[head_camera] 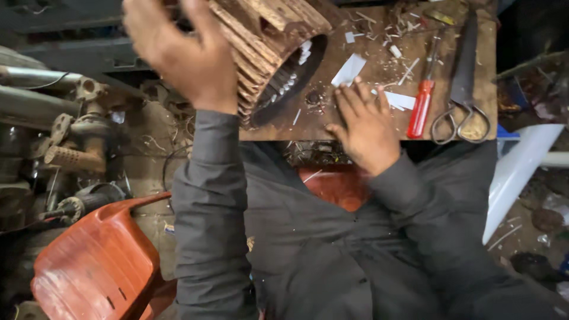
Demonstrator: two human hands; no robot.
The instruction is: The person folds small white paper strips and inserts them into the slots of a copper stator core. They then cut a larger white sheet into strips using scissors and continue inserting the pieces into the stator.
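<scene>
The scuffed wooden workbench top point(308, 124) lies far across my lap, littered with white paper offcuts point(349, 70) and shavings. Near left, an orange plastic chair point(95, 261) sits beside dusty grey metal motor parts point(77, 148). My left hand point(178, 53) is raised and wrapped around the rusty ribbed cylindrical motor stator point(272, 53), tilted over the bench's left end; its top is cut off by the frame. My right hand point(364, 127) rests flat, fingers spread, on the bench, holding nothing. Right of it lie large steel scissors point(463, 89) and a red-handled screwdriver point(422, 104).
</scene>
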